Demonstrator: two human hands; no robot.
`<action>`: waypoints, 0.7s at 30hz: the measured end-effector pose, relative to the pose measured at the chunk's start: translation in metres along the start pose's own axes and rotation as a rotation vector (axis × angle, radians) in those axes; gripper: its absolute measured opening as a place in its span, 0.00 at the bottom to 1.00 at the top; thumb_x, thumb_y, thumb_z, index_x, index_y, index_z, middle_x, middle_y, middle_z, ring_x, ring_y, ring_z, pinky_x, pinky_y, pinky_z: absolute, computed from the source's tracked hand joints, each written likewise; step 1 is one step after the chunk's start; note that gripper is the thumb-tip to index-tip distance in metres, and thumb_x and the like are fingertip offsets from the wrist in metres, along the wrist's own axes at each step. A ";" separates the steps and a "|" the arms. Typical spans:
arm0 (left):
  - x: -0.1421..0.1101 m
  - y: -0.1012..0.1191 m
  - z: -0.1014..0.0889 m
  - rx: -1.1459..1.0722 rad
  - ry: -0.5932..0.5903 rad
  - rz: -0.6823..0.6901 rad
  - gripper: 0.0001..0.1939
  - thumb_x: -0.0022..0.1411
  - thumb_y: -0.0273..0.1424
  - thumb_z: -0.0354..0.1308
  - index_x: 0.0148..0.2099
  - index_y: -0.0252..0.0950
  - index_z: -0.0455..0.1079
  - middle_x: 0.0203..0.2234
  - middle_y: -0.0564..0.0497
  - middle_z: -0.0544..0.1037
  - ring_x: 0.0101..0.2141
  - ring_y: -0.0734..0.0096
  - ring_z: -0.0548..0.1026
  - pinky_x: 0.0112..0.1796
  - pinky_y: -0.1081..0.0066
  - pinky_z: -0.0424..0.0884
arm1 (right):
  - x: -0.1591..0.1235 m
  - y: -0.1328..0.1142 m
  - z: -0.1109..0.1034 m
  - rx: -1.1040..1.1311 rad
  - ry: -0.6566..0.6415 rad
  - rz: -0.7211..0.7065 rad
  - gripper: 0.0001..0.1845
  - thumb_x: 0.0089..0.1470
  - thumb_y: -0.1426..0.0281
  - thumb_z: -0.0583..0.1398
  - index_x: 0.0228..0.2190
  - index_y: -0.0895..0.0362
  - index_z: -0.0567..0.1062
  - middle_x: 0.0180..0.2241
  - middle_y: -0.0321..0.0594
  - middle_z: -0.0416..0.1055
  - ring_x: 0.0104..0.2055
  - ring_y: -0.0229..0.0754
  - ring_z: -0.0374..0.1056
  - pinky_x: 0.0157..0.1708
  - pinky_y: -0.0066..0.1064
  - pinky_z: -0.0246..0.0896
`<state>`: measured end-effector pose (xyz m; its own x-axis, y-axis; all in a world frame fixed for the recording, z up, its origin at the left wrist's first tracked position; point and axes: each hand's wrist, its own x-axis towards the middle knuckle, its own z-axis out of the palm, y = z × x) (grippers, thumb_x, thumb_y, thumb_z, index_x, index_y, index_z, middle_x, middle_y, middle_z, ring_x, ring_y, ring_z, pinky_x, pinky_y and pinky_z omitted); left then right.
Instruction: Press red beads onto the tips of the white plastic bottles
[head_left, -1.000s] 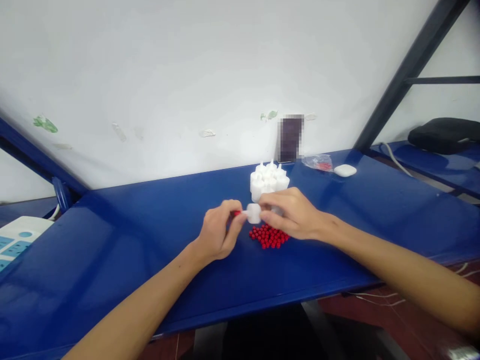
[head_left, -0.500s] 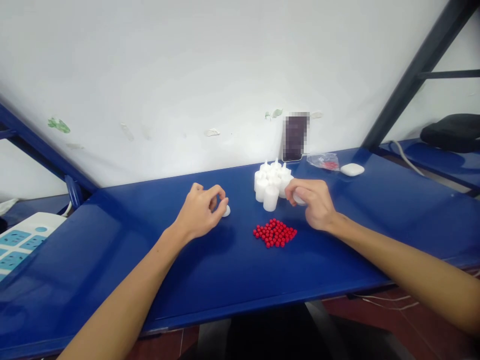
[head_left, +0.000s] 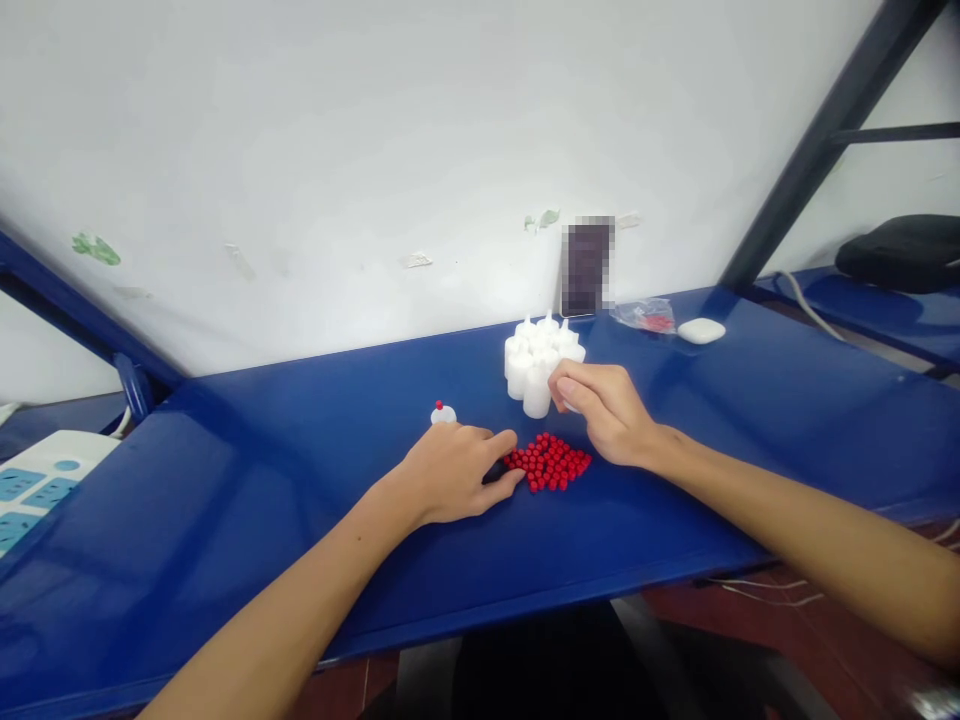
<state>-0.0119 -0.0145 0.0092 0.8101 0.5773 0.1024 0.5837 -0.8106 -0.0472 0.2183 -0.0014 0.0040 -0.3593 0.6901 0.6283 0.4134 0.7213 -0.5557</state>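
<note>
My left hand reaches to the left edge of a pile of small red caps. Its thumb and index finger are apart at the nearest caps, with nothing visible held between them. Behind this hand a round white piece, partly hidden, has one red cap at its top. My right hand is closed on a white bottle, mostly hidden by the fingers. It is just right of a cluster of white squeeze bottles, which stand upright with pointed nozzles.
A phone leans on the wall behind the bottles. Beside it lie a clear bag with red pieces and a smooth white object. A white and blue power strip sits at the left of the blue table.
My left hand has moved right and nearer, from the white piece to the red caps; a red cap now shows on that piece. My right hand has shifted slightly left, still closed.
</note>
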 end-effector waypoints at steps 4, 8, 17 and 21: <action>-0.001 0.000 -0.001 0.010 0.010 0.033 0.11 0.70 0.38 0.48 0.39 0.37 0.65 0.25 0.53 0.74 0.23 0.69 0.72 0.24 0.70 0.55 | 0.000 0.000 0.000 -0.012 -0.002 -0.023 0.21 0.67 0.63 0.47 0.24 0.56 0.66 0.22 0.34 0.64 0.24 0.36 0.59 0.28 0.30 0.52; -0.003 -0.002 -0.001 0.010 0.015 0.048 0.12 0.70 0.37 0.48 0.37 0.37 0.65 0.24 0.54 0.73 0.22 0.71 0.70 0.24 0.71 0.54 | -0.001 0.001 0.000 0.000 -0.076 -0.055 0.22 0.67 0.62 0.46 0.23 0.56 0.65 0.21 0.34 0.63 0.24 0.36 0.58 0.27 0.30 0.52; -0.005 -0.007 0.004 0.004 0.080 0.154 0.15 0.71 0.35 0.46 0.33 0.36 0.66 0.22 0.53 0.72 0.20 0.72 0.69 0.24 0.70 0.57 | 0.030 -0.035 0.003 0.073 -0.283 -0.129 0.22 0.66 0.59 0.47 0.24 0.56 0.65 0.23 0.34 0.62 0.26 0.35 0.56 0.29 0.30 0.51; -0.011 -0.014 0.001 -0.004 0.496 0.167 0.11 0.69 0.31 0.49 0.32 0.35 0.65 0.22 0.53 0.72 0.22 0.73 0.67 0.26 0.69 0.59 | 0.032 -0.043 0.012 0.018 -0.321 -0.131 0.21 0.62 0.57 0.51 0.22 0.57 0.63 0.25 0.35 0.61 0.26 0.35 0.55 0.29 0.30 0.48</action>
<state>-0.0285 -0.0096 0.0075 0.7677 0.3250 0.5523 0.4477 -0.8887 -0.0993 0.1790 -0.0098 0.0411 -0.6543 0.5729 0.4936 0.3322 0.8042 -0.4929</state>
